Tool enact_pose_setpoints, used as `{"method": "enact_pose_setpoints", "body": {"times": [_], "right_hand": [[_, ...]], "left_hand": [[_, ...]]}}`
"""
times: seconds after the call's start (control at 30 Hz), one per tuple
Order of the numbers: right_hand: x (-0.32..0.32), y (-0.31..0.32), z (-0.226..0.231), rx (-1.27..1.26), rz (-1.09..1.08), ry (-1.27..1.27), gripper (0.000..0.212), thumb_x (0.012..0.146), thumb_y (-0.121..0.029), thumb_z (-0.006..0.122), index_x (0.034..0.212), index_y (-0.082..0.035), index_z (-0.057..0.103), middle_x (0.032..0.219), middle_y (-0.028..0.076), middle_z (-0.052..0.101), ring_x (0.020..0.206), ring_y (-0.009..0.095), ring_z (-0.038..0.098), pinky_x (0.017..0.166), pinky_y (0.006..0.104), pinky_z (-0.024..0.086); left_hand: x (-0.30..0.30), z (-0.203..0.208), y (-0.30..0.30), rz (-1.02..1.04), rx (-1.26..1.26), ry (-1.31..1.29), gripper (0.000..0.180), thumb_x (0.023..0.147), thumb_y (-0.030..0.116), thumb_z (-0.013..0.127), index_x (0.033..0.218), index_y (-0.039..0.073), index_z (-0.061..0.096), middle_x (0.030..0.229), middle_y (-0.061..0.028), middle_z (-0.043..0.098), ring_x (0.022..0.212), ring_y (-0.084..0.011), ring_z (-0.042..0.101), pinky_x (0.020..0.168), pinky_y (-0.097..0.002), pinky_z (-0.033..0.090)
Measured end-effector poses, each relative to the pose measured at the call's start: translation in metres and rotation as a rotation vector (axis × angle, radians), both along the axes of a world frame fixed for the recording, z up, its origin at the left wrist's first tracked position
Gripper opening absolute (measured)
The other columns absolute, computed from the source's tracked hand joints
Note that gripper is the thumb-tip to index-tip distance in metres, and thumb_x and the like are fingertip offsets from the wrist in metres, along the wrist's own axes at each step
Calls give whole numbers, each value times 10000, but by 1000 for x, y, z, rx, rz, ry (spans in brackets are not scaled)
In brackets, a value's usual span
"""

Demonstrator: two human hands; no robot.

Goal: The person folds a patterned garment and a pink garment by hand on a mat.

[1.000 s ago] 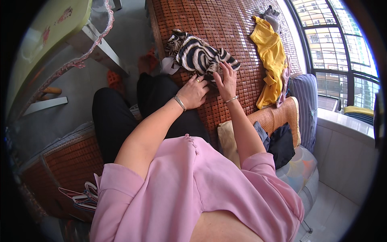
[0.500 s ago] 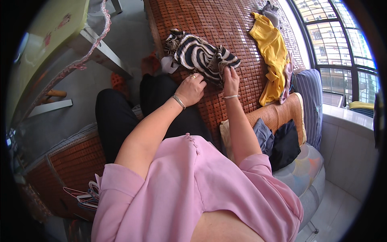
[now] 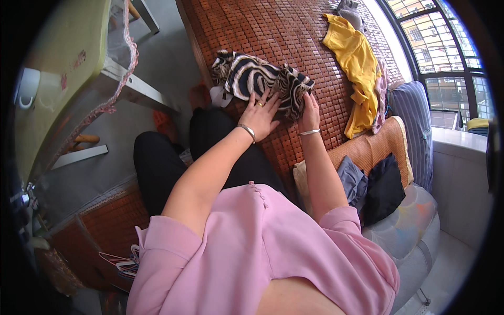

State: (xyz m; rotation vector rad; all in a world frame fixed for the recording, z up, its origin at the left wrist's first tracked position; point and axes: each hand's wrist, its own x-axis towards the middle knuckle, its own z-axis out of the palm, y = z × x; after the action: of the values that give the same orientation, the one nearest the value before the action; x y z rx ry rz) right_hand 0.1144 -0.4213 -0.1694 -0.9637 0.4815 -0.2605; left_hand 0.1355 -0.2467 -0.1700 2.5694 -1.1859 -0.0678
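Note:
A garment in black, white and brown swirling stripes [image 3: 245,79] lies bunched up on the brown tile mat [image 3: 247,26]. My left hand [image 3: 261,113], wearing a ring, rests on its near edge with fingers spread over the cloth. My right hand [image 3: 310,114] stands against the garment's right end, its fingers stretched along the folded edge and touching it. Between the garment and my knee shows a small white piece [image 3: 220,96], whose kind I cannot make out.
A yellow garment [image 3: 358,79] lies to the right, with pink cloth beneath and a grey one [image 3: 350,13] beyond. Grey cloth [image 3: 350,179] and black cloth [image 3: 386,184] lie by a woven pillow [image 3: 375,142] and striped cushion [image 3: 415,131]. A table [image 3: 79,31] stands left; hangers [image 3: 126,262] lie lower left.
My left hand has moved onto the striped garment and spread its fingers. My right hand has loosened from its pinch and lies along the garment's right edge. The view has shifted slightly.

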Motion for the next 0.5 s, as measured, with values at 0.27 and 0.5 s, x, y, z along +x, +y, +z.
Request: {"method": "enact_pose_setpoints", "body": {"times": [0.27,0.5], "right_hand": [[-6,-2,-5,-13,-47,-8,262,957,-140,490,1154,16,562,1052,61,642,907,140,619,791,263,509],[-2,-4,2,79,-36,41,279,953,-146,497,1171,16,561,1076,69,643,915,140,630,804,264,513]], "left_hand": [[75,31,46,825,-602,-69,569,760,346,715,1185,29,509,1229,-193,498,1194,-331,448,997,-416,383],[113,-3,58,1039,-618,616,797,584,350,860,1143,-78,486,1132,-240,572,1026,-319,582,889,-393,462]]}}
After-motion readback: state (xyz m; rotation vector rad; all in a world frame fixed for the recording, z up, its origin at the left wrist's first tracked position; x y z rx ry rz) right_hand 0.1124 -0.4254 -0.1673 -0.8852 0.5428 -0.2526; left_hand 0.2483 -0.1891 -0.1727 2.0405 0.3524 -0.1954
